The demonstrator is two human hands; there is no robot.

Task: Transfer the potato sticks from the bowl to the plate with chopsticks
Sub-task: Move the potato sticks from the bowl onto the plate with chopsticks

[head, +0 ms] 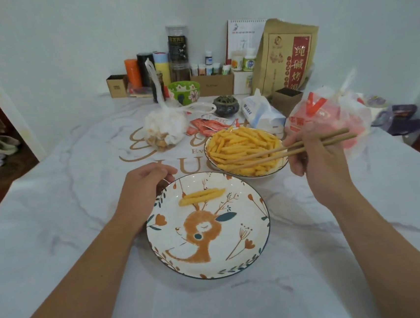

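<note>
A white plate (pixel 238 256) painted with an orange deer lies in front of me, with two yellow potato sticks (pixel 202 196) near its far side. Behind it to the right stands a bowl (pixel 277 171) heaped with potato sticks (pixel 241 145). My right hand (pixel 311 159) grips a pair of wooden chopsticks (pixel 262 156); their tips reach left into the sticks at the bowl's near edge. My left hand (pixel 142 191) rests at the plate's far-left rim, fingers curled around the edge.
The marble-patterned table (pixel 69 223) carries plastic bags (pixel 167 127), red sachets (pixel 208 125), a tissue pack (pixel 261 113), a green bowl (pixel 184 92), a brown paper bag (pixel 286 56), and boxes and bottles along the back wall. A doorway with slippers opens at the left.
</note>
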